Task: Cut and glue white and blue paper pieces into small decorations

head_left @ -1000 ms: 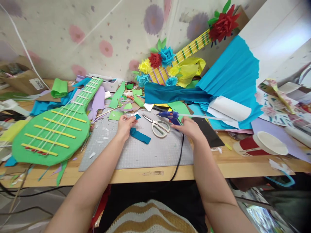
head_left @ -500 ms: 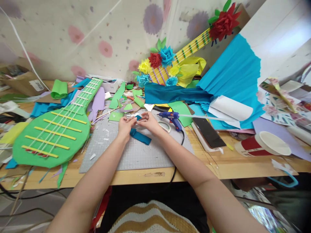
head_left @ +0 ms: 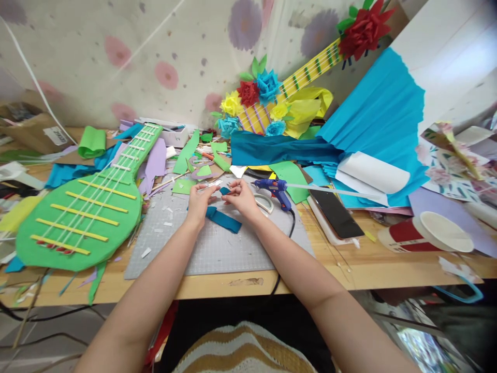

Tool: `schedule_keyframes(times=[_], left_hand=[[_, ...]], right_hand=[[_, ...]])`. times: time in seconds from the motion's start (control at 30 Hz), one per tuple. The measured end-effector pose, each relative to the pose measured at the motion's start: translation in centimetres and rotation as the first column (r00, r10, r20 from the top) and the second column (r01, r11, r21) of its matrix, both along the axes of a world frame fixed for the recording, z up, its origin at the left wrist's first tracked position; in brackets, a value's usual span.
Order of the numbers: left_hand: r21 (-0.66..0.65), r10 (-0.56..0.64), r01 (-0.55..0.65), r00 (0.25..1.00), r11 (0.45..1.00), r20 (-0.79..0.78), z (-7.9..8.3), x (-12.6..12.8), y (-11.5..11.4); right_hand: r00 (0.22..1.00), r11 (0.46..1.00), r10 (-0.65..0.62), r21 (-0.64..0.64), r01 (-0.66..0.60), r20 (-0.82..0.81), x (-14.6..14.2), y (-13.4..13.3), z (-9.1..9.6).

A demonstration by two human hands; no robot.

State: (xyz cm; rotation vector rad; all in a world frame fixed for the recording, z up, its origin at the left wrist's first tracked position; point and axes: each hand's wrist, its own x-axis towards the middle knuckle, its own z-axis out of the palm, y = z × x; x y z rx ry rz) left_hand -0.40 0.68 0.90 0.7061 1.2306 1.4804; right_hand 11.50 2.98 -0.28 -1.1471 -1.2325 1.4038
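Over the grey cutting mat [head_left: 233, 256], my right hand [head_left: 241, 198] pinches a small piece of blue crepe paper [head_left: 224, 191] at its fingertips. My left hand [head_left: 199, 203] is just to the left of that piece, its thumb and fingers drawn together; whatever they may hold is too small to make out. Below both hands lies a folded strip of blue crepe paper [head_left: 224, 221], partly covered by the left hand. To the right of my right hand, a blue glue gun [head_left: 276, 190] rests on its side beside a roll of tape [head_left: 265, 203].
A green paper-covered lute-like instrument [head_left: 81, 217] lies at the left. Behind the mat are paper scraps [head_left: 186, 155] and a yellow guitar [head_left: 256, 119] with paper flowers. On the right are a phone [head_left: 336, 212], blue crepe paper [head_left: 380, 124] and a paper cup [head_left: 423, 233].
My left hand has moved slightly away from the small blue piece, which stays at my right fingertips. More of the blue strip's left end shows. The view has shifted a little.
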Motion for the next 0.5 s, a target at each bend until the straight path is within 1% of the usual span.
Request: schedule_keyframes(times=[0.17,0.3,0.4,0.5], left_hand=[[0.052,-0.013,0.015,0.999,0.999,-0.039,-0.15,0.02,0.07],[0.053,0.032,-0.029,0.998,0.998,-0.05,-0.44,0.02,0.18],[0.035,0.062,-0.061,0.997,0.998,-0.042,-0.46,-0.04,0.25],[0.032,0.071,-0.069,0.997,0.997,-0.043,-0.45,-0.07,0.24]], right_hand=[[0.998,0.999,0.037,-0.012,-0.036,0.046,0.3,-0.03,0.11],[0.996,0.997,0.079,-0.028,-0.078,0.034,0.39,-0.03,0.14],[0.998,0.997,0.068,-0.035,-0.067,0.013,0.27,-0.06,0.19],[0.998,0.998,0.055,-0.014,-0.055,0.005,0.02,-0.13,0.15]])
